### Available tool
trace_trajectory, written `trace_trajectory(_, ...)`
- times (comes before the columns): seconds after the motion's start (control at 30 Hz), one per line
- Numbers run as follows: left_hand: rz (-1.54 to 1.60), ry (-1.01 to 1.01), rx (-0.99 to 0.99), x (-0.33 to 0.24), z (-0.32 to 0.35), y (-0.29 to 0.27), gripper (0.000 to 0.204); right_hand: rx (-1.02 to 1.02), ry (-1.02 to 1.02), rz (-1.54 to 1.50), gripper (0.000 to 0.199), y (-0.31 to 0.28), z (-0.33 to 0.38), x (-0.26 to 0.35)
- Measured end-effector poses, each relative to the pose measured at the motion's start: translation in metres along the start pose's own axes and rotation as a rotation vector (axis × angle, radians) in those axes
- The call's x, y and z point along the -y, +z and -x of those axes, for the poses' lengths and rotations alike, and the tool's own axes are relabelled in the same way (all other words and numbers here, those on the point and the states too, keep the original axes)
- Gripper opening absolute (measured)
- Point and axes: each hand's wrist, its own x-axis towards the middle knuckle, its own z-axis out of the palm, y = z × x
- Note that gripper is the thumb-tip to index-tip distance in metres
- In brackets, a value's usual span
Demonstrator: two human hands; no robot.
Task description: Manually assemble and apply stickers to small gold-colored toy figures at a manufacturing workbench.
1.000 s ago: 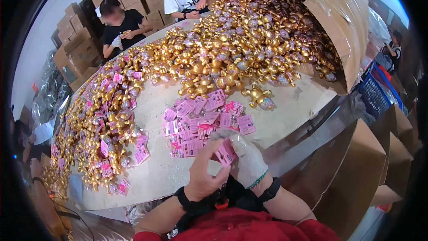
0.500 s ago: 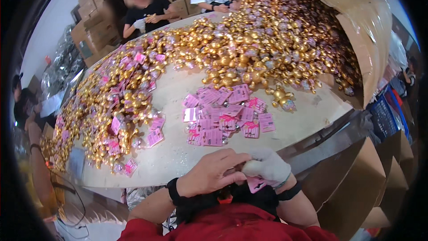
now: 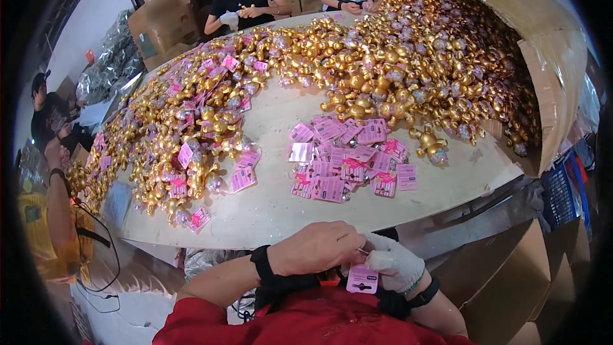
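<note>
My left hand (image 3: 316,247) is bare with a black wristband and pinches at the top of a pink tag card (image 3: 362,278). My right hand (image 3: 394,262), in a white glove, grips the same pink card from the right; the card hangs just below both hands, close to my red shirt. Both hands sit at the near edge of the round table (image 3: 274,211). A pile of pink tag cards (image 3: 348,160) lies on the table just ahead of them. A single gold figurine (image 3: 431,144) lies right of that pile.
A big heap of gold figurines (image 3: 408,57) spills from an open cardboard box (image 3: 552,83) at the right and spreads along the table's left side (image 3: 179,140). Two people sit at the far side, another person stands at left. Cardboard boxes stand lower right.
My hands have drawn back from the card pile toward my chest, now holding one pink card low at the table edge. The view has tilted down and nearer.
</note>
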Motion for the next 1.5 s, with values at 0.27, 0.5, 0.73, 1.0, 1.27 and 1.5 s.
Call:
trace_trajectory(0.27,-0.151,0.230,0.043,-0.006,-0.003,0.000,0.019,-0.119,0.078,-0.066,0.037,0.017,0.003,0.003)
trace_trajectory(0.5,0.115,0.104,0.027,0.003,0.011,0.012,0.013,-0.210,0.050,0.559,0.038,0.012,0.002,0.016)
trace_trajectory(0.73,0.512,-0.110,-0.101,0.016,-0.004,0.038,0.016,-0.531,-0.116,0.930,0.012,0.031,0.011,0.020)
trace_trajectory(1.0,0.640,-0.301,-0.185,0.018,-0.002,0.040,0.019,-0.410,-0.491,1.396,0.014,0.019,0.003,0.004)
trace_trajectory(1.27,0.425,-0.164,-0.018,0.018,-0.057,0.024,0.021,-0.608,-0.591,1.405,0.007,-0.011,0.026,0.015)
trace_trajectory(1.5,-0.132,-0.108,-0.014,0.078,-0.177,0.024,0.029,-0.773,-0.445,0.713,0.006,-0.032,0.054,0.014)
